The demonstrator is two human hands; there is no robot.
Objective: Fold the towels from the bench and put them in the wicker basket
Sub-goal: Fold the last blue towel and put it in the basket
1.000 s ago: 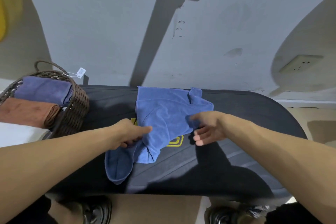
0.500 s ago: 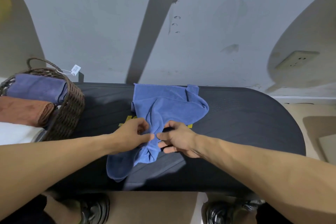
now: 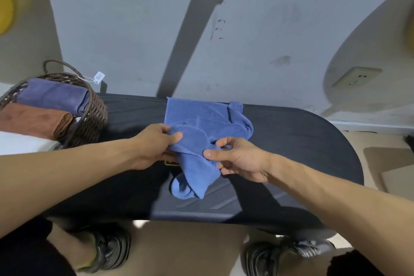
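Blue towel [image 3: 201, 123], bunched and half-lifted off the dark worktop [image 3: 302, 141], is pinched from both sides: the left hand [image 3: 154, 143] has thumb and fingers [image 3: 175, 136] clamped on its left fold, the right hand [image 3: 237, 159] has thumb and curled fingers closed on an edge just across from it. Between the two grips the cloth sags; one end droops below them towards the worktop's near side, while the far half lies flat beyond the fingers. It looks light, limp and not slippery, unlikely to hold a crease unless smoothed; the hemmed corners, one showing at the far right, look like the best places to take hold. Well to the left of the left hand, a wicker basket [image 3: 94, 116] holds a purple towel [image 3: 53, 96] and a brown towel [image 3: 33, 121], both folded.
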